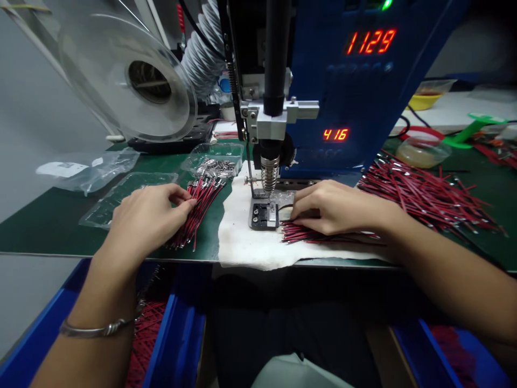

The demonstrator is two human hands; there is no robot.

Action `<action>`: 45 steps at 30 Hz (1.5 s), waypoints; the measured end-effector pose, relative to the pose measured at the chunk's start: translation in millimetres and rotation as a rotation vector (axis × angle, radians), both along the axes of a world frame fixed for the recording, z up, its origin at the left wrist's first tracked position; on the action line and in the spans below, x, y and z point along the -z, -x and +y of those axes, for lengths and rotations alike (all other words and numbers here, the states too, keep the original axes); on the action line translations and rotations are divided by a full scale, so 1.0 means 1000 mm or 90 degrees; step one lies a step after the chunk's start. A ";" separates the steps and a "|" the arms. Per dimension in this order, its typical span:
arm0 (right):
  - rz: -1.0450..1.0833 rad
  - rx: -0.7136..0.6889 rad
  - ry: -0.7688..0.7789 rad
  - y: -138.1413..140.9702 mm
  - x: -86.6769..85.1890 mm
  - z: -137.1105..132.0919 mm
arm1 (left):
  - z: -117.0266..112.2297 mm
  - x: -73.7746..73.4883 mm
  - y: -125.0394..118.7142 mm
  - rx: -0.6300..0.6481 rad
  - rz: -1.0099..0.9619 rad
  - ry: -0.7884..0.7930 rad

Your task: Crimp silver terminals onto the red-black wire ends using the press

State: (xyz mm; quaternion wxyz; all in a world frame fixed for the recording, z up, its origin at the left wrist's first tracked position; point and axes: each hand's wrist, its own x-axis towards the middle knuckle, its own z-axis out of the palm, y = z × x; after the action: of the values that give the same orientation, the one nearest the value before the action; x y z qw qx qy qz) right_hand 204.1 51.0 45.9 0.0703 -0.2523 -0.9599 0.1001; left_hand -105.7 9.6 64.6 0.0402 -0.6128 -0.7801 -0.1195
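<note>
My left hand (151, 218) reaches over a bundle of thin red and black wires (202, 207) with metal ends. Its thumb and index finger close together at the bundle's left edge, on a wire there. My right hand (329, 207) is beside the small black and silver fixture (264, 215) under the soldering machine's spring-wrapped tip (270, 170). Its fingers pinch a dark wire running toward the fixture; the grip itself is partly hidden. Beneath that hand, a second bunch of red and black wires (301, 233) lies on a white cloth (250, 248).
A blue machine housing (331, 97) with red digits stands behind. A clear tray (214, 161) holds small metal parts; another clear tray (121, 196) lies left. A large wire pile (420, 196) covers the right side. Blue bins (173, 334) sit below the table edge.
</note>
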 end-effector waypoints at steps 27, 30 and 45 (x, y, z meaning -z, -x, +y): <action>0.026 0.028 -0.027 0.001 -0.003 -0.003 | 0.024 -0.010 0.086 -0.106 0.059 0.067; 0.053 0.022 -0.029 0.001 -0.003 -0.004 | 0.031 -0.003 0.082 -0.075 0.045 0.069; 0.152 0.009 -0.030 0.000 -0.005 -0.006 | 0.033 0.003 0.070 -0.061 -0.049 0.053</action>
State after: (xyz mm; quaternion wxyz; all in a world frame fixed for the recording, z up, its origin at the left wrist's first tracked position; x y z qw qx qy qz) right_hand 204.2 45.1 50.7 0.1906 -0.2440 -0.9449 0.1060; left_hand -175.5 42.7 61.5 -0.0097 -0.5708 -0.8139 -0.1079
